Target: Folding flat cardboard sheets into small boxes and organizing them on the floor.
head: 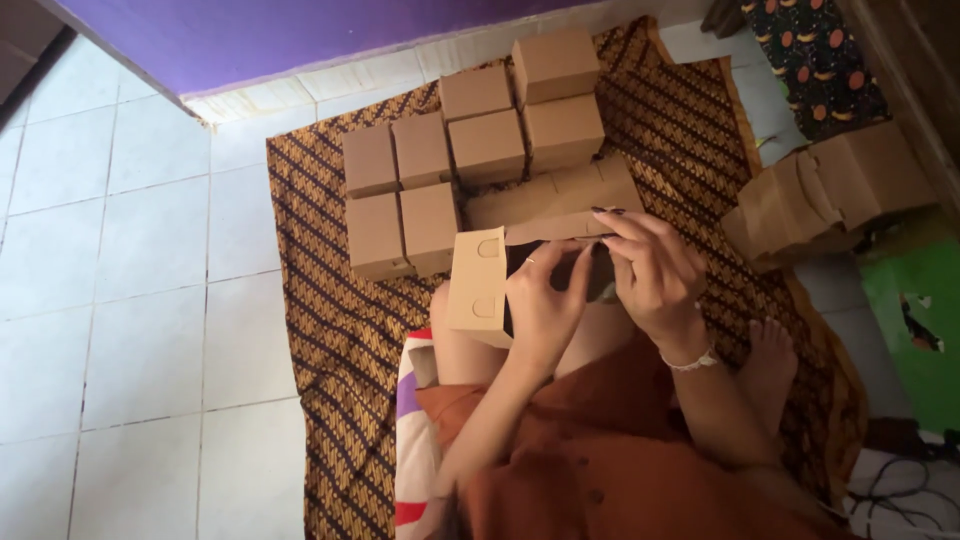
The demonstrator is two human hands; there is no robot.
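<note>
Both your left hand (540, 300) and right hand (655, 270) hold the half-folded cardboard box (480, 285) over your lap, beside the finished boxes (470, 150). It looks light and creasable; pinch near its folded edges, not the flaps.

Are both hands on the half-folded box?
Yes: the left hand and the right hand both grip the half-folded cardboard box held over the lap.

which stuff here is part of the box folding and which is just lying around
In use: half-folded cardboard box held by left hand and right hand; finished boxes; flat box blanks.
Lying about: patterned mat, green cloth, cables.
</note>
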